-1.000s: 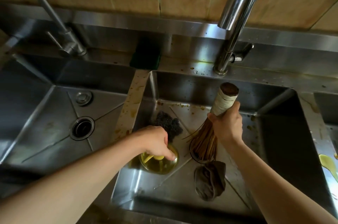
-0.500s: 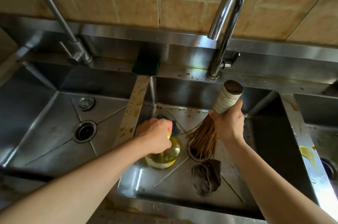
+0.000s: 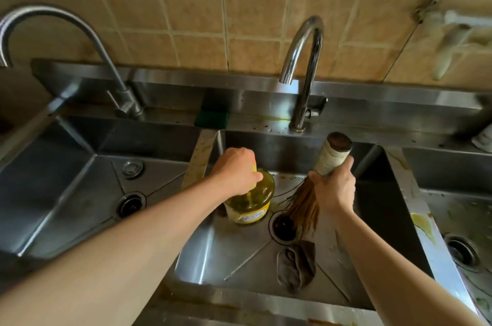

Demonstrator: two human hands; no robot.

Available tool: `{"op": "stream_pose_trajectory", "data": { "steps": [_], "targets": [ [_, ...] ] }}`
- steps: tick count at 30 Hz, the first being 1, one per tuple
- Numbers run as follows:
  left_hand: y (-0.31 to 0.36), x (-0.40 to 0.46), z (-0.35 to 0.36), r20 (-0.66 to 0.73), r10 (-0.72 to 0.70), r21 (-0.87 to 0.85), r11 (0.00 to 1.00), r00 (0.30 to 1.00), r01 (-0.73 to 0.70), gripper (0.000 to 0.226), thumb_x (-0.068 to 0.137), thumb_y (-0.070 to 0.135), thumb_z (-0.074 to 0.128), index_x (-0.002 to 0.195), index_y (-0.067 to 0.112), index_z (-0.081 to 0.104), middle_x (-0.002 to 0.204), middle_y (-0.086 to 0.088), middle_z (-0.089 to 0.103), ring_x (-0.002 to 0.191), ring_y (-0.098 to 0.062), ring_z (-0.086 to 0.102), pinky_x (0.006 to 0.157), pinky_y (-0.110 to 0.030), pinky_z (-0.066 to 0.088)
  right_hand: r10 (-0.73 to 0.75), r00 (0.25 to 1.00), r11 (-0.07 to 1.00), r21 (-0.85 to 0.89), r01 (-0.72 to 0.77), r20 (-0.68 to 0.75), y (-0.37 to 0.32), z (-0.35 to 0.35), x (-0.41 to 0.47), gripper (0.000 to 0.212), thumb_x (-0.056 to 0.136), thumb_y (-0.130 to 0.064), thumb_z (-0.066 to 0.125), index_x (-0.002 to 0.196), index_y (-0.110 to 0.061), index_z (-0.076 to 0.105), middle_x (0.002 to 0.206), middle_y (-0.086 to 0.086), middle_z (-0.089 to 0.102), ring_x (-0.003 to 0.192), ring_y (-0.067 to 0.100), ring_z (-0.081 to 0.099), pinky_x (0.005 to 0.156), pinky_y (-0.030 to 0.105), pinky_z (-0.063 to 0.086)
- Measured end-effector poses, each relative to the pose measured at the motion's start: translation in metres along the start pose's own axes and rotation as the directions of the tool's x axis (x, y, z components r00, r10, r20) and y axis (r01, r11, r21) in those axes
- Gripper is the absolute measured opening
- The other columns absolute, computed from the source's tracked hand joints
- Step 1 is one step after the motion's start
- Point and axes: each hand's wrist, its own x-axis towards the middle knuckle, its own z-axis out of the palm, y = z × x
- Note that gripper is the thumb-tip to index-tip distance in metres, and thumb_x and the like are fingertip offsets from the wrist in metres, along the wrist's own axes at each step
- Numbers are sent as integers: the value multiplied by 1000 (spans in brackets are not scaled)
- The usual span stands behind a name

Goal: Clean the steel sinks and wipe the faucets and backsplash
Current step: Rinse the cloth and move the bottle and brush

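- Bottle [image 3: 250, 199] of yellow liquid, above the middle sink's [image 3: 213, 253] floor near its back edge, gripped from above by left hand [image 3: 235, 172].
- Right hand [image 3: 334, 187] grips bamboo brush [image 3: 319, 179], bristles over the drain [image 3: 283, 225].

Glossy steel sink [image 3: 239, 253], fibrous brush [image 3: 304, 206]

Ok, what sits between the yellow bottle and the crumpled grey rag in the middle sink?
In the head view, only the drain opening, with the bamboo brush bristles over its right edge; the rest is bare steel between bottle and rag.
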Motion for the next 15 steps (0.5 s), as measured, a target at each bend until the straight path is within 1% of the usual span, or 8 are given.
{"op": "stream_pose_trajectory", "data": {
  "steps": [4,10,12,15],
  "targets": [
    [8,0,-11,-26,-4,12,1000,1000,5,30,90,32,62,113,13,59,111,-7,58,99,-24,57,79,-30,49,-5,1000,1000,-8,5,29,-1,-10,0,54,82,-16,73,119,-8,35,116,19,60,101,38,60,81,51,51],
    [17,-3,-35,-82,26,53,998,996,-22,34,90,34,62,116,13,59,114,-7,58,102,-25,56,84,-34,52,-55,998,998,-10,56,42,-15,-15,-3,55,81,-16,73,121,-8,36,117,18,59,103,37,59,83,50,51],
    [17,-3,-40,-68,41,59,998,997,-37,33,90,33,63,115,12,60,114,-8,58,101,-26,57,80,-32,51,-53,998,997,-62,55,40,-17,-13,-7,55,81,-14,73,121,-7,37,116,18,60,102,37,60,81,48,50],
    [15,-4,-45,-65,65,55,997,996,-62,33,90,32,62,115,11,60,113,-7,58,99,-24,57,71,-28,46,-18,1000,999,-29,18,0,-18,-9,-15,54,80,-11,73,119,-7,37,114,19,60,99,37,60,79,47,51]
  ]
}}
